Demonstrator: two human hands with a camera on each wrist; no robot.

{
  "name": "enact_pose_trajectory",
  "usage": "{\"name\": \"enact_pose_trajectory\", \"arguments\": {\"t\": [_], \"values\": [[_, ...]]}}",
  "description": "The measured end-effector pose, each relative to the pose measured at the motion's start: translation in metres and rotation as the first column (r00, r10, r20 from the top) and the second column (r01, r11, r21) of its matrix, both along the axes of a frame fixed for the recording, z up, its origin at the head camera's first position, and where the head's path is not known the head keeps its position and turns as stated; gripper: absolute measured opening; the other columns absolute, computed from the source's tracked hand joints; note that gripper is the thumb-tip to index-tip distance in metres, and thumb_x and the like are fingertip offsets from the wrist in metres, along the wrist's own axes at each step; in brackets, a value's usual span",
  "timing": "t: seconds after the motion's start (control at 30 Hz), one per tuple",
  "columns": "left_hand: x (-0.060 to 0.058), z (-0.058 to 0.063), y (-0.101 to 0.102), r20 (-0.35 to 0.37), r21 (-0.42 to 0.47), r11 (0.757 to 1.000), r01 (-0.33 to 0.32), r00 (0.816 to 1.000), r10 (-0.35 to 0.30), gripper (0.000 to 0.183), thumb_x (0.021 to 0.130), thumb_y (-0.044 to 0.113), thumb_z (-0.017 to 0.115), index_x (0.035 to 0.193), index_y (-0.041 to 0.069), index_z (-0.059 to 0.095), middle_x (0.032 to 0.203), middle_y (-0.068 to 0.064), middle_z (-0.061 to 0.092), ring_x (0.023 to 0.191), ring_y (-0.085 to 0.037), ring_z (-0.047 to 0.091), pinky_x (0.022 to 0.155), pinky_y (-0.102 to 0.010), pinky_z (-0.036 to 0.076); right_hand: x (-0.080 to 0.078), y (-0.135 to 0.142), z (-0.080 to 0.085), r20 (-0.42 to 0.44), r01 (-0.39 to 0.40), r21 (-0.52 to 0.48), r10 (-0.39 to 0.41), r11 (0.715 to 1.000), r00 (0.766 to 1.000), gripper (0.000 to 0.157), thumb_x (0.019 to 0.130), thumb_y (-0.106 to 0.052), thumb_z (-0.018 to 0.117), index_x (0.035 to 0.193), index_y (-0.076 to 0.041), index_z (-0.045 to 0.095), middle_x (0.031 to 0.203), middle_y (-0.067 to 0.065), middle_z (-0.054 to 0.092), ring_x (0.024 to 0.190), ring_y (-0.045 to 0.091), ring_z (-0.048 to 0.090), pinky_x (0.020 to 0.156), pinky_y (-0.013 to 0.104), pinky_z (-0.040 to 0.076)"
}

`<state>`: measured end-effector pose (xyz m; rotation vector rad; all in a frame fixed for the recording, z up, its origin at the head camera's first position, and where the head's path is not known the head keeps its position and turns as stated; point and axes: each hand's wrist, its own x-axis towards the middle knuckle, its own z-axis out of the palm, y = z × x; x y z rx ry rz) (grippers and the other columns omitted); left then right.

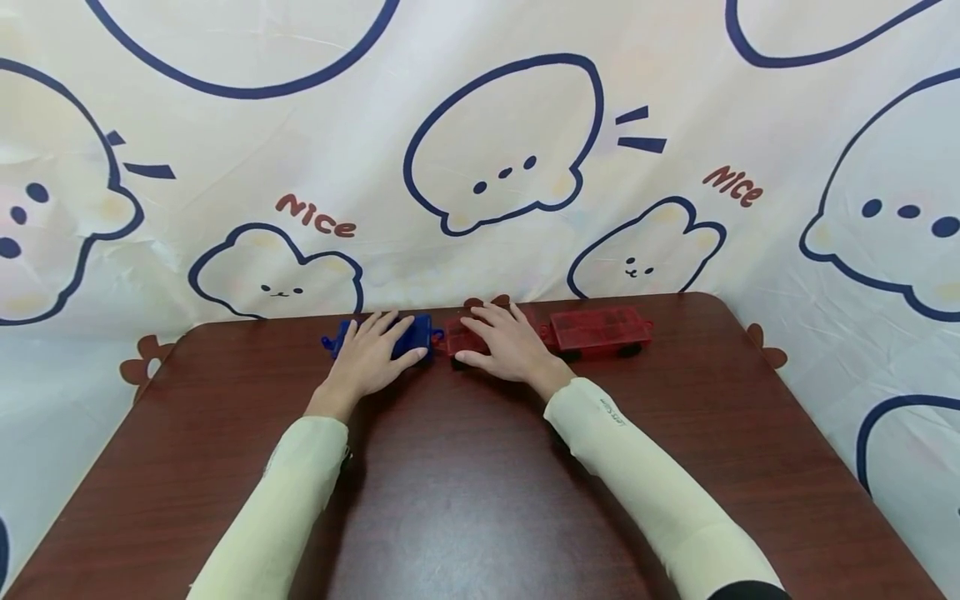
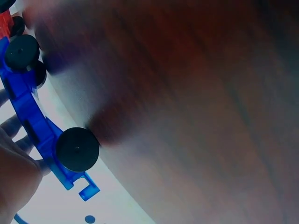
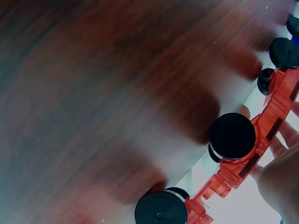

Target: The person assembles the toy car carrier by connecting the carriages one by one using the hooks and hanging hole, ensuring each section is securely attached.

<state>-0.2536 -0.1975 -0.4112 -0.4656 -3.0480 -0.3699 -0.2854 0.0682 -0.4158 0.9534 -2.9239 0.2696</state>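
A row of toy train wagons with black wheels stands along the table's far edge. My left hand (image 1: 369,360) lies over the blue wagon (image 1: 417,335), fingers spread and fairly straight, covering much of it. Over the middle red wagon (image 1: 456,337) rests my right hand (image 1: 506,343), its fingers also extended. To the right is a translucent red wagon (image 1: 598,330) that neither hand touches. The left wrist view shows an open hook (image 2: 88,188) on the blue wagon's free end. In the right wrist view, a red coupling (image 3: 212,186) joins the two red wagons.
The dark brown wooden table (image 1: 450,500) spreads out toward me. Behind it and at both sides hangs a white cloth (image 1: 495,258) with blue-outlined cartoon figures, close against the far edge.
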Motion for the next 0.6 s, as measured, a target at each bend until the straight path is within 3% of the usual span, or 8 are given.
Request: {"name": "enact_pose_trajectory", "arguments": {"t": [0.6], "values": [[-0.0065, -0.0035, -0.0036, 0.008, -0.036, 0.999, 0.023, 1.000, -0.022, 0.085, 0.097, 0.071, 0.045, 0.161, 0.017, 0.033, 0.164, -0.020, 0.025, 0.152, -0.043, 0.015, 0.116, -0.070, 0.002, -0.0040, -0.0013, -0.0035, 0.026, 0.021, 0.019, -0.022, 1.000, 0.999, 0.078, 0.096, -0.072, 0.045, 0.157, -0.024, 0.041, 0.163, 0.004, 0.035, 0.152, 0.026, 0.024, 0.120, 0.062, 0.008]]}}
